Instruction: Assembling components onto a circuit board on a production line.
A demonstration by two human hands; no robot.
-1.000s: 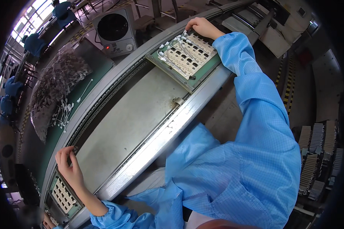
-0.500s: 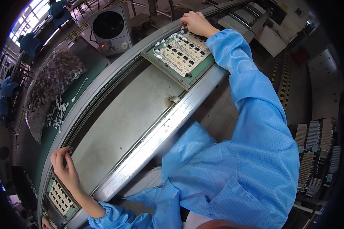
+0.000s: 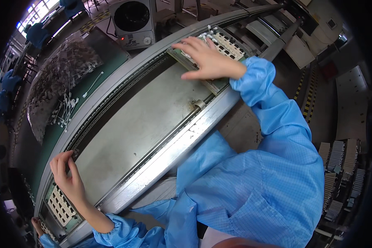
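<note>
My right hand is open, its fingers spread and nothing seen in it. It hovers over the near left part of a tray that carries cream boards with dark cut-outs. Thin white cables with small connectors show at the tray's far edge; my hand hides the rest. At the lower left, my left hand is at the conveyor's far rail, its fingers loosely bent and thumb apart. A second tray of cream boards sits on the conveyor just below it.
The conveyor runs from lower left to upper right. Beyond it, a green bench bears a clear bag of cables, loose white cables and a grey fan unit. Another person's hand is at the lower left.
My right hand has come from the tray's far edge back toward me and left, and its fingers have opened out. The left hand stays by the rail. The view has shifted slightly.
</note>
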